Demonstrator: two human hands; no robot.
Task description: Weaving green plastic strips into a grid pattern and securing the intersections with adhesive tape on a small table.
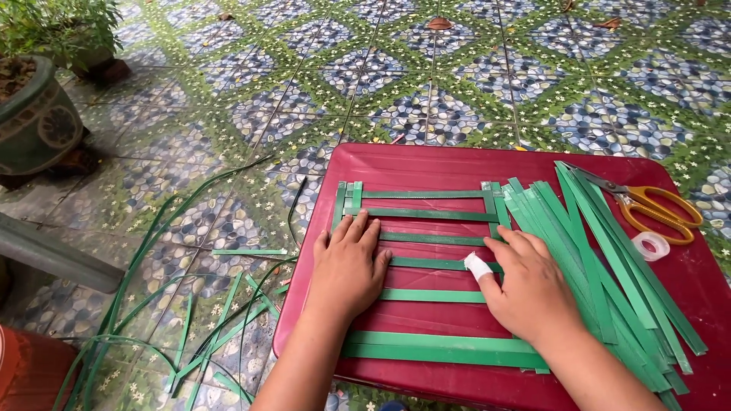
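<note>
Green strips [430, 240], flat and woven into a loose lattice on a dark red tray-like table [426, 164], horizontals crossing uprights at left and right ends. Head view: left hand [349, 266] palm-down on the lattice's left part, fingers flat and close together, pressing several horizontals, clamped on nothing. Right hand [529, 285] palm-down on the right part, fingers loosely spread, thumb wrapped in white tape [477, 266] and touching a middle strip. Pile of loose green strips [609, 251] fanned just beside the right hand, partly under it, running toward the table's near right corner. Yellow-handled scissors [651, 205] lying on top of the pile's far end. Roll of clear tape [652, 245] just beside the scissors, on the red surface. Off the table to the left, more green offcuts [190, 320] scattered on the pebble-patterned tiled floor [457, 76]. Potted plant [38, 91] at far left, well apart from the work.
</note>
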